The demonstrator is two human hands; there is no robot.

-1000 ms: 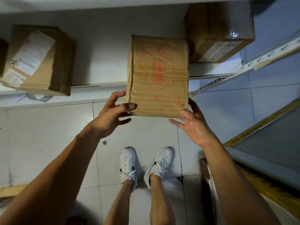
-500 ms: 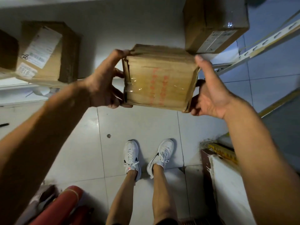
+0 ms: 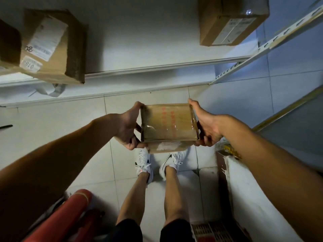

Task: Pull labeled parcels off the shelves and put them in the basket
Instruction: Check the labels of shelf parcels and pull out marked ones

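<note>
Parcel [image 3: 168,125] held off the shelf, in the air between both hands, above the feet. Left hand [image 3: 128,127] grips its left side, thumb over the top edge, fingers curled underneath. Right hand [image 3: 207,126] mirrors it on the right side, thumb along the far corner, fingers under the base. A pale label shows on the face nearest me, just below the hands.

Shelf [image 3: 148,67] lies beyond the hands; two more labelled boxes on it, one [image 3: 50,46] far to the left, one [image 3: 230,20] up to the right.

I judge this the carry step. I cannot pick out the basket for certain; a red shape [image 3: 66,215] sits low, behind the left forearm. Advice to self: keep both grips level, taped faces look slick, so support from beneath; turn the body toward the basket, lower rather than drop.
</note>
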